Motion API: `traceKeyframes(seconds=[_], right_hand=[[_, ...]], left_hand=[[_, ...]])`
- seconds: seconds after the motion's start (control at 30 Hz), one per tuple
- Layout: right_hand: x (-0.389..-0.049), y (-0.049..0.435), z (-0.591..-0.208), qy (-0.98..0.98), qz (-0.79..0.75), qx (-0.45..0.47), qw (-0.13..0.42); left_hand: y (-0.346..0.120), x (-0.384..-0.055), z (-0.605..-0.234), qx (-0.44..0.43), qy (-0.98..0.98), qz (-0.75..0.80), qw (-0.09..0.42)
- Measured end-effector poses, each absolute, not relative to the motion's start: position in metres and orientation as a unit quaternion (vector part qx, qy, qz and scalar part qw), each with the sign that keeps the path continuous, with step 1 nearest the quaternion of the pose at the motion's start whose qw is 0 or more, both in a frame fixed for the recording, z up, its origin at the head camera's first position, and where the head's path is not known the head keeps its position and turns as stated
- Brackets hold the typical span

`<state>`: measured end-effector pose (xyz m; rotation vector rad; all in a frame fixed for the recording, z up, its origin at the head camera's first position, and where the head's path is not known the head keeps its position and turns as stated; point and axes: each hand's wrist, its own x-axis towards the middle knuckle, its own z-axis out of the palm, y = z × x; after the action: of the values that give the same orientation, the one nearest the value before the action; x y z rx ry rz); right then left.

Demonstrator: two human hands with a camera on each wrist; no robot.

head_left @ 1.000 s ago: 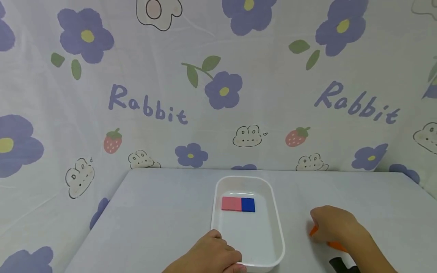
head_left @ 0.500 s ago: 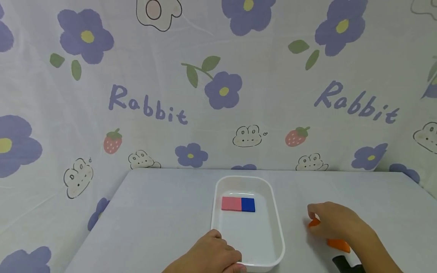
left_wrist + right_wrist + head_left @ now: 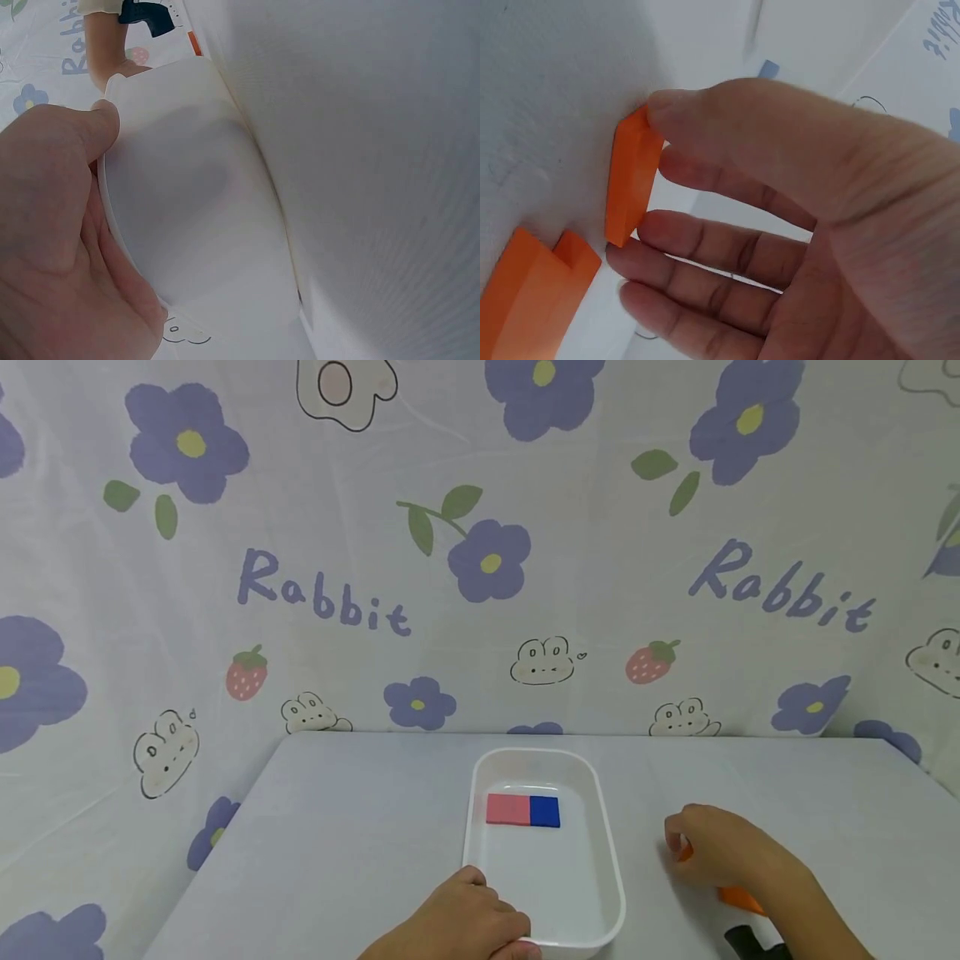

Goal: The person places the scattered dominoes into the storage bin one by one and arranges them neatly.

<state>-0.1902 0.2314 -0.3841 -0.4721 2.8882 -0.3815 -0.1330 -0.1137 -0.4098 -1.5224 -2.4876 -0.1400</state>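
Observation:
A white tray [image 3: 617,868] stands at the middle of the table, with a flat pink block [image 3: 508,809] and a blue block [image 3: 545,812] lying side by side near its far end. My left hand [image 3: 465,914] grips the tray's near left rim; in the left wrist view its thumb lies on the rim and its fingers are partly behind the wall. Right of the tray, my right hand [image 3: 723,847] pinches a small orange block [image 3: 632,180] between thumb and fingertips, low over the table. Most of that block is hidden by the hand in the head view.
Another orange piece [image 3: 536,300] with a notched edge lies on the table by the right hand. A black strap [image 3: 750,942] shows at the right wrist. A white cloth with flowers and rabbits [image 3: 330,485] hangs behind the table.
My right hand has shifted a little to the left with the orange block, away from the other orange piece. The left hand and tray have stayed in place.

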Motion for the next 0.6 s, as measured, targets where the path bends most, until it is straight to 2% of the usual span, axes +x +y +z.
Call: traceKeyframes(seconds=[0.17, 0.23, 0.43, 0.6], right_hand=[[-0.1913, 0.231, -0.3836, 0.975, -0.126, -0.141, 0.114], [-0.1916, 0.2308, -0.383, 0.976, -0.123, -0.143, 0.112], [-0.1906, 0.2322, -0.3813, 0.973, -0.132, -0.174, 0.078], [-0.191, 0.2344, -0.3747, 0.963, -0.166, -0.202, 0.064]], left_hand=[[-0.1122, -0.133, -0.4085, -0.506, -0.857, -0.076, 0.068], [-0.1121, -0.1331, -0.4085, -0.505, -0.857, -0.078, 0.066], [-0.1136, -0.1332, -0.4095, -0.516, -0.848, -0.063, 0.104], [-0.1126, -0.1331, -0.4075, -0.507, -0.856, -0.078, 0.069]])
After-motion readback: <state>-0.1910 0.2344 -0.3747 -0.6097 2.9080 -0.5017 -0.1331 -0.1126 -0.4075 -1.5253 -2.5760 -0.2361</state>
